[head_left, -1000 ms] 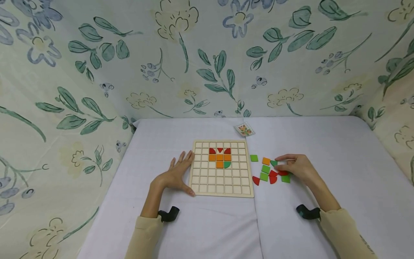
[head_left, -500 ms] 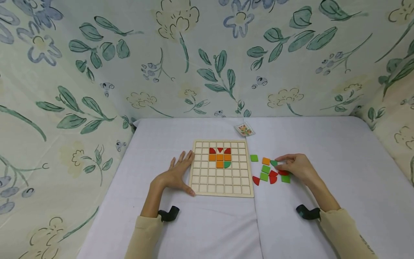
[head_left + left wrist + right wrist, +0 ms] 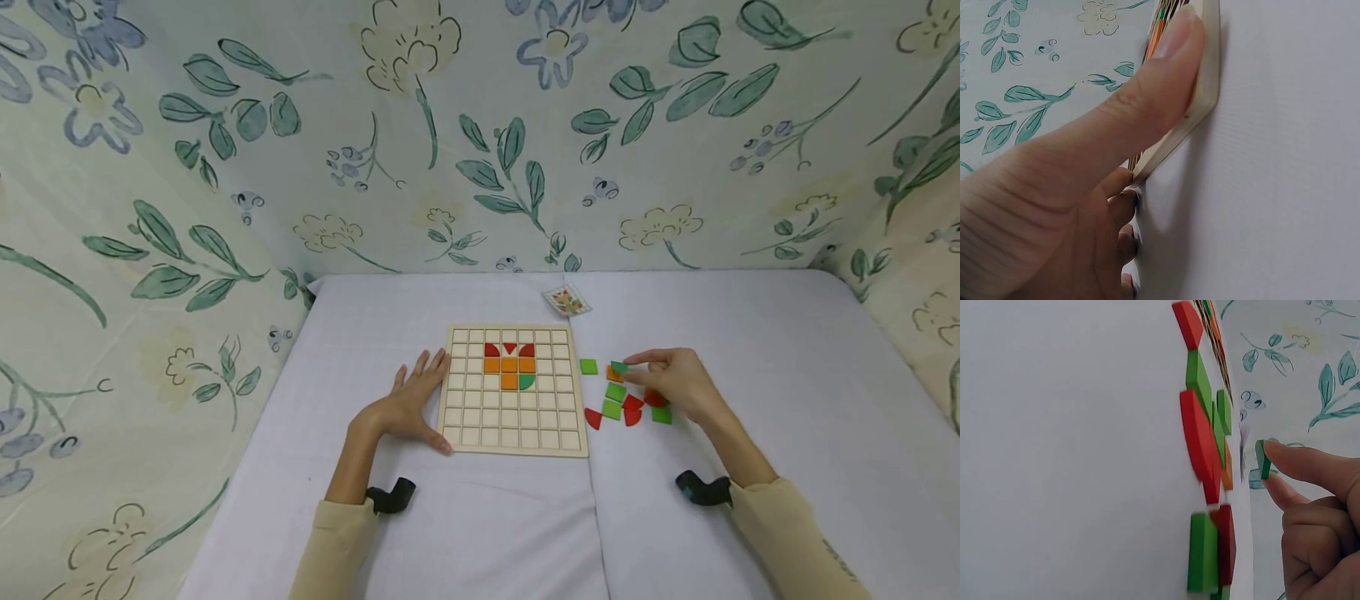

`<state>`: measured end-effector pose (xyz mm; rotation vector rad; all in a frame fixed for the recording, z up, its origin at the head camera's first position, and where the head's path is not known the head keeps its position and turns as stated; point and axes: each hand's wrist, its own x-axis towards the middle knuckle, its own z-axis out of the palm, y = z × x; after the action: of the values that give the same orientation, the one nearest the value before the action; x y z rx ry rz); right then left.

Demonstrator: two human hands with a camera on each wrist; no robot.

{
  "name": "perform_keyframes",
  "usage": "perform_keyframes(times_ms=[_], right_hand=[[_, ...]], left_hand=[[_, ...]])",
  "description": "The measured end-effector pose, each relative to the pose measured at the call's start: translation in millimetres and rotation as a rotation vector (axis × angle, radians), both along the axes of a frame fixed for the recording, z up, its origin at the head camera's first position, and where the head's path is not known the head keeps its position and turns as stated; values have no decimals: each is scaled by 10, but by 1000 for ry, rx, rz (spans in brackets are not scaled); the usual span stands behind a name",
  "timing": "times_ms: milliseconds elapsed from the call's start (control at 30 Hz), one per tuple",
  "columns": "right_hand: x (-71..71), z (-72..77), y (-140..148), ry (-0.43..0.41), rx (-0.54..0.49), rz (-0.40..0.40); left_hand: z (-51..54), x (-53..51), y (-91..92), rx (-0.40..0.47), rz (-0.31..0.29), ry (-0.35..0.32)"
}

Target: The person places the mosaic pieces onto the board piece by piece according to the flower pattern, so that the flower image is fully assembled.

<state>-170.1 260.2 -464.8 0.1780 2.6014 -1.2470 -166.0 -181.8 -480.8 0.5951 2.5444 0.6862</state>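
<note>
A wooden grid board (image 3: 468,417) lies flat on the table. In it sit red, orange and green tiles, grouped in the upper middle. Along the board's left side my left hand (image 3: 408,402) spreads its fingers, the thumb resting on the near left corner, as the left wrist view (image 3: 1172,44) confirms close up. To the right of the board, my right hand (image 3: 678,382) pinches a dark green quarter-round tile (image 3: 619,367) between thumb and index finger. The right wrist view shows that green tile (image 3: 1263,459) raised off the cloth. From the head view it overlaps an orange square tile (image 3: 614,377).
Several loose tiles lie right of the board: light green squares (image 3: 612,409), red quarter-rounds (image 3: 593,418) and a light green square (image 3: 588,367) near the board's edge. A small printed pattern card (image 3: 567,300) lies behind the board. A floral cloth (image 3: 510,192) hangs behind the white-covered table.
My right hand has lifted the dark green tile from among the loose ones and shifted it left, toward the board. The left hand and the board have stayed put.
</note>
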Motion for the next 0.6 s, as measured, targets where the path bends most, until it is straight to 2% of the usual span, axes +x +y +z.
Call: perform_keyframes(times_ms=[300, 600], right_hand=[[-70, 24, -560, 33, -99, 104], [-89, 22, -1181, 19, -169, 186]], left_hand=[[-18, -17, 2, -3, -3, 9], [-28, -16, 4, -19, 9, 0]])
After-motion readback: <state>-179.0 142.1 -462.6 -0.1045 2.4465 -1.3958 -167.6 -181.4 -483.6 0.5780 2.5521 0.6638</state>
